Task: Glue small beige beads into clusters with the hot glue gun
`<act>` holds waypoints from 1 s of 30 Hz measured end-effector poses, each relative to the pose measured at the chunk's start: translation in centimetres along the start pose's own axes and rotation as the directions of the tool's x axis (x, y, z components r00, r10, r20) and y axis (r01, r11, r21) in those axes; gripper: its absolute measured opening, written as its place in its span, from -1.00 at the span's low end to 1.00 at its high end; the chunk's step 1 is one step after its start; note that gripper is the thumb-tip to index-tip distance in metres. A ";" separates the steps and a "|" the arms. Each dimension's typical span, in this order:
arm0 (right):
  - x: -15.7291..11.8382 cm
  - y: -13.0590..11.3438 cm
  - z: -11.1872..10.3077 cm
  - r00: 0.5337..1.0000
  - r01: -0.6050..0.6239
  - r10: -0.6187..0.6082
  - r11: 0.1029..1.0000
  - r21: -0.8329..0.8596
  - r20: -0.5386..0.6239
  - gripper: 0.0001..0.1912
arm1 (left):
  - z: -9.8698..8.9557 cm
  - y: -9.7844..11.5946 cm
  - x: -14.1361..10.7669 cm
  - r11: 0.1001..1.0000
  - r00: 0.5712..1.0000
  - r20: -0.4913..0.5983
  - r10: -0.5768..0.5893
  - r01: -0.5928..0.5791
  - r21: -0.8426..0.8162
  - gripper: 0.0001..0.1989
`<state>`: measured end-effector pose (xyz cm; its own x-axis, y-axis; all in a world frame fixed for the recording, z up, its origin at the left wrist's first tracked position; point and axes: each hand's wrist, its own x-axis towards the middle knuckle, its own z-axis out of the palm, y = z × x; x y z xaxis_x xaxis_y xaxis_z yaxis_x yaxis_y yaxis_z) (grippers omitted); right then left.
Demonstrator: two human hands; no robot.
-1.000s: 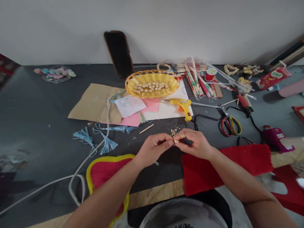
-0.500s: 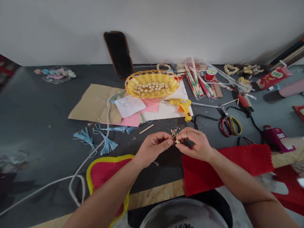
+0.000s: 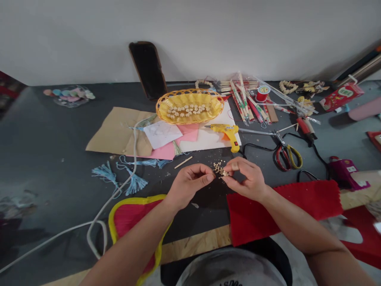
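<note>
Several tiny pale pieces [image 3: 218, 167] lie in a loose pile on the dark table, between my two hands. My left hand [image 3: 193, 183] is just left of the pile, its thumb and forefinger pressed together; whatever is between them is too small to make out. On the pile's right side, my right hand [image 3: 246, 177] pinches a small pale cluster [image 3: 225, 173] at its fingertips. Behind the hands a yellow glue gun [image 3: 226, 133] rests on white paper. The yellow basket [image 3: 190, 99] beyond it holds several small pale clusters.
Scissors [image 3: 288, 155] and a black cord lie to the right. Red felt [image 3: 279, 206] is under my right forearm. Blue tassels [image 3: 136, 183], a white cable [image 3: 102, 208] and a yellow-edged pink piece [image 3: 133, 216] are at left. A phone [image 3: 148, 70] leans on the wall.
My hands have moved slightly apart. The small cluster has shifted a little right with my right hand, and more of the loose pile shows between them.
</note>
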<state>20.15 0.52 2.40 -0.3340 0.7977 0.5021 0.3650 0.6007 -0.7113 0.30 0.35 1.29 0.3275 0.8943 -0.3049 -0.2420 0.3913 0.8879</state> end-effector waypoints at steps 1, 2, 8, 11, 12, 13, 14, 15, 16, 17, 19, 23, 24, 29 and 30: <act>0.0 0.0 0.1 1.000 0.001 -0.001 1.000 0.004 0.001 -0.92 | 0.1 0.0 0.0 1.000 1.000 0.005 -0.007 0.007 0.001 -0.78; -0.1 0.0 0.1 1.000 0.005 -0.005 1.000 0.009 0.004 -0.92 | 0.1 0.0 0.0 1.000 1.000 0.009 -0.011 0.011 0.000 -0.79; -0.2 0.1 0.2 1.000 0.000 0.000 1.000 0.028 0.014 -0.92 | 0.2 0.1 0.1 0.996 1.000 -0.008 0.023 -0.024 -0.087 -0.78; -0.1 0.0 0.1 1.000 -0.001 0.000 0.999 0.033 0.018 -0.93 | 0.1 0.1 0.2 0.997 0.999 -0.034 0.013 -0.015 -0.080 -0.78; -0.1 0.0 0.1 1.000 0.001 -0.002 0.999 0.034 0.021 -0.93 | 0.0 0.1 0.2 0.997 0.999 -0.042 0.010 -0.013 -0.074 -0.78; -0.1 0.0 0.1 1.000 0.003 -0.004 0.999 0.035 0.024 -0.93 | -0.1 0.0 0.3 0.998 0.999 -0.050 0.008 -0.012 -0.069 -0.78; 0.0 0.0 0.1 1.000 0.005 -0.006 0.999 0.037 0.024 -0.92 | -0.1 0.0 0.3 0.998 0.998 -0.057 0.007 -0.010 -0.065 -0.78; 0.0 0.0 0.1 1.000 0.007 -0.008 0.999 0.040 0.025 -0.92 | -0.2 -0.1 0.3 0.998 0.998 -0.064 0.007 -0.011 -0.061 -0.77; -0.1 0.0 0.1 1.000 0.010 -0.011 0.999 0.043 0.026 -0.92 | -0.2 -0.1 0.2 0.998 0.998 -0.069 0.010 -0.014 -0.055 -0.76; -0.1 0.1 0.1 1.000 0.012 -0.014 0.999 0.045 0.027 -0.92 | -0.2 -0.2 0.2 0.999 0.998 -0.069 0.015 -0.018 -0.048 -0.75; -0.1 0.1 0.2 0.999 0.016 -0.018 0.999 0.048 0.027 -0.93 | -0.3 -0.2 0.1 0.999 0.998 -0.059 0.030 -0.033 -0.038 -0.70; -0.2 0.1 0.3 1.000 0.015 -0.016 0.999 0.040 0.020 -0.92 | -0.3 -0.1 0.1 0.997 0.997 -0.033 0.076 -0.076 -0.012 -0.67; -0.3 0.1 0.3 1.000 0.013 -0.013 0.999 0.037 0.020 -0.92 | -0.2 -0.1 0.1 0.997 0.997 -0.019 0.078 -0.078 -0.011 -0.73; -0.3 0.2 0.5 0.997 0.068 -0.067 0.997 -0.020 0.038 -0.90 | 0.2 -0.2 0.0 0.998 0.994 0.102 -0.041 0.044 -0.033 -0.75; -0.3 0.3 0.6 0.995 0.096 -0.094 0.994 -0.042 0.042 -0.89 | 0.2 -0.2 0.0 0.998 0.992 0.111 -0.056 0.060 -0.024 -0.75</act>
<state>19.84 0.42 1.78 -0.4035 0.7344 0.5457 0.3674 0.6763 -0.6385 0.57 0.19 1.19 0.4404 0.8410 -0.3142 -0.2443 0.4490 0.8595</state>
